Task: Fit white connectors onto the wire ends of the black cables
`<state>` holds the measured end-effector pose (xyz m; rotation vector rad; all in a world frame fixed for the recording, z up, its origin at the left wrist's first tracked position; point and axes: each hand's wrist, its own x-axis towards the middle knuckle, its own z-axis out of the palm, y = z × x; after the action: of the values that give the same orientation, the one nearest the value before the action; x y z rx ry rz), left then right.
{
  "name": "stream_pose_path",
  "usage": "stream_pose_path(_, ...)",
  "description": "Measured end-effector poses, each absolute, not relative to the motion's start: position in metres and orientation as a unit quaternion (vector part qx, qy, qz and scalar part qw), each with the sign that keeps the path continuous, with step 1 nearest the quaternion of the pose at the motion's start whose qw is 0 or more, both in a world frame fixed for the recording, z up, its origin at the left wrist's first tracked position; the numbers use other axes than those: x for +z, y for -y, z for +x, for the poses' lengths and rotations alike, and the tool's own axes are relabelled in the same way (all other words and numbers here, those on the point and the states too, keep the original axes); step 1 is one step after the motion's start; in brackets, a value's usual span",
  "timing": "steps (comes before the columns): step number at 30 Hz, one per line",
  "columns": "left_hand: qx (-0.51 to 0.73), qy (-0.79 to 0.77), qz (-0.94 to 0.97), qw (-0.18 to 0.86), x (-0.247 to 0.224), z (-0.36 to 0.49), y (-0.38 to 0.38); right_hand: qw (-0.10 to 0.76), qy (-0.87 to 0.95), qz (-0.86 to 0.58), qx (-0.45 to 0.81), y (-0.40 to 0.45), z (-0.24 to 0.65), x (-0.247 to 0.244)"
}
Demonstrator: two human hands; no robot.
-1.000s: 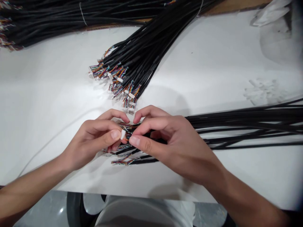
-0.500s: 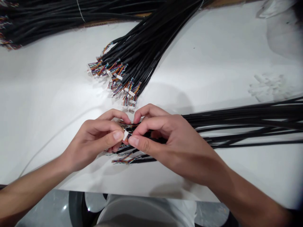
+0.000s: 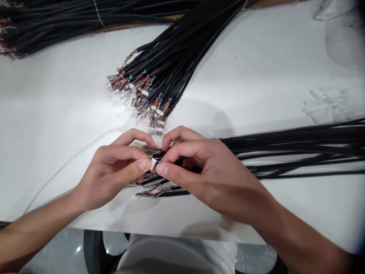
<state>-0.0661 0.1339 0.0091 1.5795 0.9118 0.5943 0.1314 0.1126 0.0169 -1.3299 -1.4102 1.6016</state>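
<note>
Between my fingertips is a small white connector (image 3: 153, 164). My left hand (image 3: 116, 167) pinches it from the left with thumb and forefinger. My right hand (image 3: 194, 163) is closed at its right side, on thin wires that the fingers mostly hide. Beneath and beside both hands lie loose coloured wire ends (image 3: 148, 194) of black cables (image 3: 299, 146) that run off to the right. Just beyond my fingertips, a thick bundle of black cables (image 3: 182, 49) ends in coloured wires with white connectors (image 3: 159, 112).
Another black cable bundle (image 3: 57, 26) lies at the back left on brown cardboard. A pile of small white connectors (image 3: 327, 104) sits at the right on the white table (image 3: 71, 106). A clear plastic bag (image 3: 333, 9) is at the back right.
Both hands stay nearly in place around the white connector. The whole view has shifted slightly, and the left fingers have moved very little.
</note>
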Motion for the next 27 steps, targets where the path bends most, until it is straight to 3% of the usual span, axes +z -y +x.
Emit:
stream_pose_path(5, 0.276, -0.412, 0.707, 0.504, 0.0093, -0.0646, -0.1314, 0.301, 0.543, -0.512, 0.594, -0.1126, 0.131, 0.0175)
stream_pose_path(27, 0.275, -0.401, 0.75, 0.448, 0.0057, -0.0674, -0.1248, 0.306, 0.551, -0.506, 0.589, -0.1116, 0.1289, 0.0162)
